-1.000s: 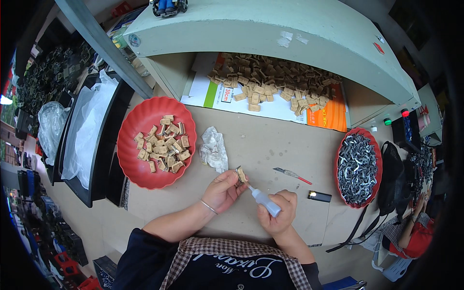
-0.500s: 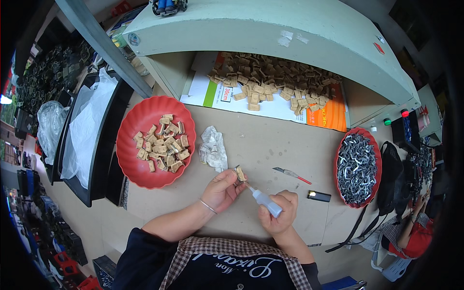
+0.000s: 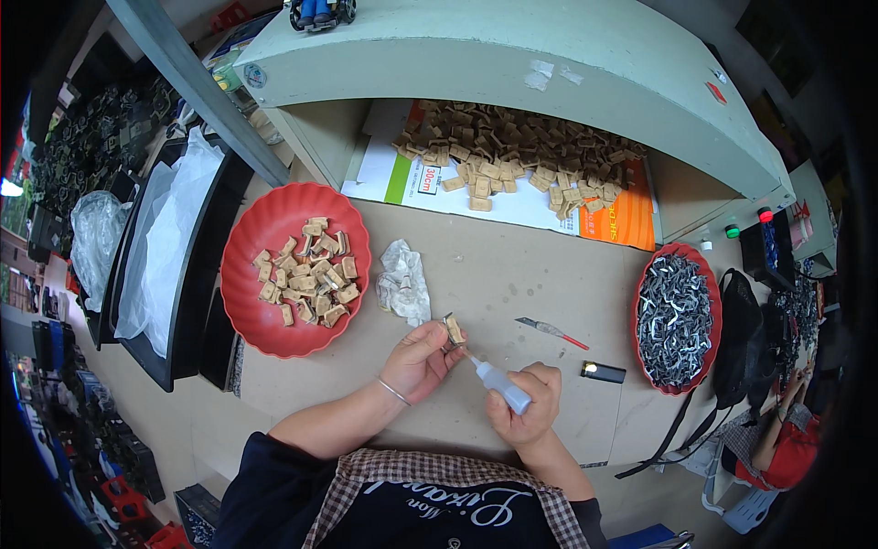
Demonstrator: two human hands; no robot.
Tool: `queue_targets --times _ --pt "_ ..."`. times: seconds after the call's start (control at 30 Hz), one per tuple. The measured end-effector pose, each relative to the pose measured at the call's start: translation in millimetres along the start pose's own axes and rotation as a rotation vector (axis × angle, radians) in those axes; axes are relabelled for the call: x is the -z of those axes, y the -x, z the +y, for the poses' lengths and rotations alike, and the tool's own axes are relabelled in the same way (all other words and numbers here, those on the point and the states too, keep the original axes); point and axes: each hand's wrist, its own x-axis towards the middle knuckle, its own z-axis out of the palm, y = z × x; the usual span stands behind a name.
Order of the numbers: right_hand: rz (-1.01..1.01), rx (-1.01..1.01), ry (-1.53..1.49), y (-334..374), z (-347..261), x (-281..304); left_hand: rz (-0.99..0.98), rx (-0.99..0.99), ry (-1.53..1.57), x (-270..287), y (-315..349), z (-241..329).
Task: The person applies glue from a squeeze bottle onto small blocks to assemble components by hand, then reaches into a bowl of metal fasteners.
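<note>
My left hand [image 3: 419, 359] pinched a small tan block [image 3: 453, 328] between thumb and fingertips, holding it just above the bench [image 3: 512, 274]. My right hand [image 3: 526, 412] was closed around a small squeeze bottle [image 3: 498, 382], its thin nozzle aimed toward ten o'clock and touching or nearly touching the block's underside. A hard squeeze could, I judged, flood the little piece and run onto my fingertips, since they sat right beside the nozzle tip. A crumpled plastic bag [image 3: 402, 284] lay just beyond the block at eleven o'clock. A red-handled blade [image 3: 551, 329] and a dark lighter [image 3: 604, 372] rested at two o'clock from my right hand. Farther out, the red bowl of tan blocks [image 3: 293, 270] sat at ten o'clock and the red bowl of metal clips [image 3: 677, 316] at three o'clock.
</note>
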Motion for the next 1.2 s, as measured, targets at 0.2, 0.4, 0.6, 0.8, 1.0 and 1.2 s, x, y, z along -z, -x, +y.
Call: queue_targets --times 0.2,0.4,0.6,0.8,1.0,1.2 --pt "0.004 -0.016 0.027 0 0 1 0.035 -0.001 -0.002 1 -1 0" --pt "0.088 -0.158 -0.017 2 5 0 0.004 -0.012 0.004 -2 -1 1" --pt "0.378 -0.687 -0.688 -7 10 -4 0.013 0.031 -0.060 -1 2 1" --pt "0.474 -0.941 -0.912 -14 15 1 -0.057 0.012 -0.127 -2 3 0" --pt "0.503 -1.037 -1.024 -16 21 1 -0.066 0.001 -0.130 0 3 0" --pt "0.464 -1.038 -1.179 -15 25 2 -0.051 0.003 -0.119 -3 4 1"
